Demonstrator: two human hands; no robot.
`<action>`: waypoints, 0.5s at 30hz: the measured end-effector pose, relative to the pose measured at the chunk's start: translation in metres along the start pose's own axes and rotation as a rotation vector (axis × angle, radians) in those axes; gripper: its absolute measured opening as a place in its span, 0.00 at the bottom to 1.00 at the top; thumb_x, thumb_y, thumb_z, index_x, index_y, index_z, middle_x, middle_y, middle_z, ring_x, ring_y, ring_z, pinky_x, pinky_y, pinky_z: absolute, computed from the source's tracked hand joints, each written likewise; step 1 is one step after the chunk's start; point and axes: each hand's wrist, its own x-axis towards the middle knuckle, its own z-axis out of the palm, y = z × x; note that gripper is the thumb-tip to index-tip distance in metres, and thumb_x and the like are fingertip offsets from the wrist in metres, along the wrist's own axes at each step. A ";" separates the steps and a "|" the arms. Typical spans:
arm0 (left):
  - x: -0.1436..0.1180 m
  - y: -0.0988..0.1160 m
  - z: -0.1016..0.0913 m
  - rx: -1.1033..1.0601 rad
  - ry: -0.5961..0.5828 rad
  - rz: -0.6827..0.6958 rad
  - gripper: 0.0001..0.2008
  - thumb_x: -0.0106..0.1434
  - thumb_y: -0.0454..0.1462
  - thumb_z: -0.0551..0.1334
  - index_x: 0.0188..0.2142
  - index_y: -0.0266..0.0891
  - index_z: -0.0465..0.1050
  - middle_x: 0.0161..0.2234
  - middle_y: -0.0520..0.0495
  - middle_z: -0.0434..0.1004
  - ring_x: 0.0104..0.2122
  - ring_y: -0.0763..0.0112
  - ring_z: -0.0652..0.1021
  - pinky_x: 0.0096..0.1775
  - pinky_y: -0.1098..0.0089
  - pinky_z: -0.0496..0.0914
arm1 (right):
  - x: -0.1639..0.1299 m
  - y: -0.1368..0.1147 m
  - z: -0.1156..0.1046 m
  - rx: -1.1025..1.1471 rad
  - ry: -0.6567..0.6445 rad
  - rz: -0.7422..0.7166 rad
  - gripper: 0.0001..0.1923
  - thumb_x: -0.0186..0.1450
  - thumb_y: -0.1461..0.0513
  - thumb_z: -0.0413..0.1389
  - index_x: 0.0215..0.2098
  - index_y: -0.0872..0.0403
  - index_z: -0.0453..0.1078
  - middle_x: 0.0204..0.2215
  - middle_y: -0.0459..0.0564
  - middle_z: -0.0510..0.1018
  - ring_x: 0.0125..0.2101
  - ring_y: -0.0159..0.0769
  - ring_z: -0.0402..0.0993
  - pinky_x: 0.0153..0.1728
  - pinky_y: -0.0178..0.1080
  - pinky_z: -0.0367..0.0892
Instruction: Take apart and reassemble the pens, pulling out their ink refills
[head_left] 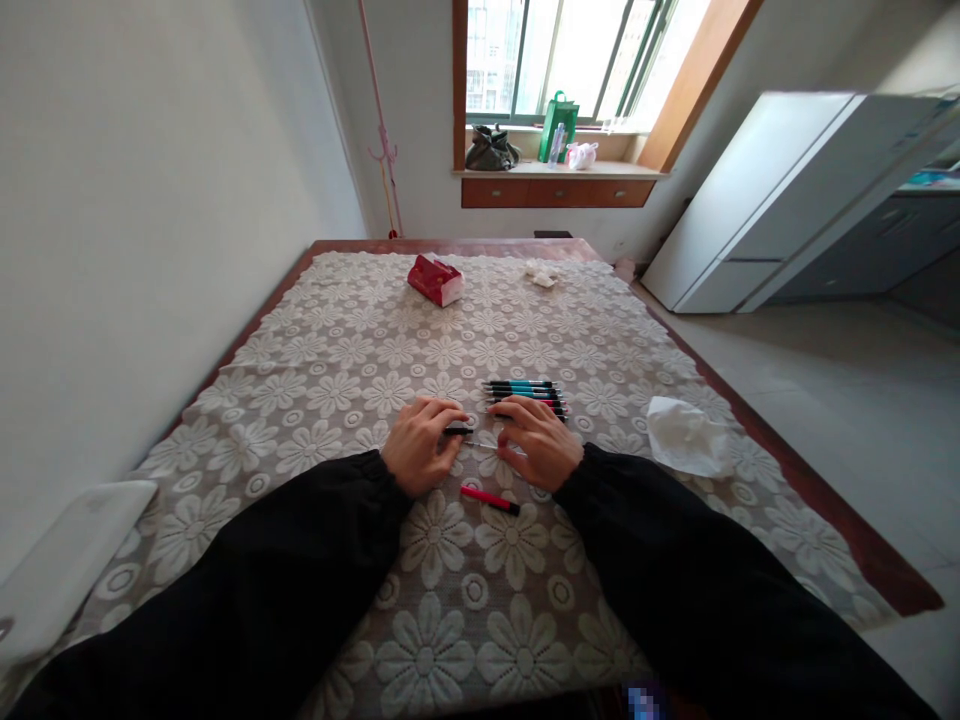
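– Two hands on the cloth, close together. State of each?

– Left hand (425,443): fingers curled, thumb and fingertips pinching a short black piece (459,431). Right hand (538,440): fingers bent over, thumb tucked inward beside a thin rod (484,445). Rod spans the narrow gap between the hands; whether the right thumb and finger close on it, I cannot tell.

– Room around them?

– Tight on the far side. A row of pens (523,387), turquoise and red with black ends, lies just beyond the right hand, its near members partly covered by those fingers in this view. Contact unclear. On the near side, a red barrel (490,500) with a black end lies at a slant, between the sleeves and apart from both hands.

– And further out?

– Right: a white tissue (688,437), beyond the wrist and inside the table's right edge. Far: a broad stretch of flowered tablecloth (442,352) runs from the hands to a red packet (433,279) and a crumpled tissue (541,274), both near the far edge.

– Edges of the table (892,583)?

– Dark wood border shows right and far; left side runs along a white wall (165,200).
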 end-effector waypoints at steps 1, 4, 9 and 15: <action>0.000 -0.001 0.001 0.014 -0.014 -0.004 0.12 0.64 0.36 0.63 0.47 0.46 0.77 0.49 0.48 0.77 0.52 0.58 0.72 0.54 0.56 0.67 | 0.000 -0.001 0.001 -0.005 0.002 0.007 0.03 0.65 0.65 0.61 0.35 0.51 0.73 0.56 0.51 0.73 0.59 0.49 0.63 0.59 0.54 0.63; -0.001 -0.003 0.002 0.034 -0.033 -0.022 0.08 0.66 0.37 0.63 0.44 0.47 0.78 0.47 0.48 0.78 0.51 0.58 0.73 0.52 0.57 0.67 | 0.001 -0.001 0.002 -0.030 0.001 0.029 0.04 0.65 0.67 0.60 0.35 0.52 0.72 0.55 0.52 0.74 0.58 0.48 0.64 0.58 0.53 0.64; 0.000 -0.004 0.002 0.046 -0.032 -0.068 0.08 0.67 0.35 0.61 0.43 0.46 0.77 0.45 0.49 0.79 0.49 0.59 0.74 0.51 0.57 0.66 | -0.001 0.007 0.000 -0.074 0.051 0.068 0.06 0.64 0.70 0.58 0.36 0.52 0.72 0.53 0.53 0.74 0.58 0.49 0.64 0.56 0.53 0.64; 0.000 -0.002 0.000 0.036 -0.042 -0.070 0.07 0.66 0.36 0.61 0.42 0.46 0.77 0.44 0.49 0.79 0.49 0.58 0.74 0.50 0.56 0.66 | -0.002 0.012 0.000 -0.091 0.064 0.101 0.07 0.62 0.70 0.59 0.35 0.52 0.71 0.53 0.54 0.73 0.58 0.50 0.64 0.56 0.54 0.65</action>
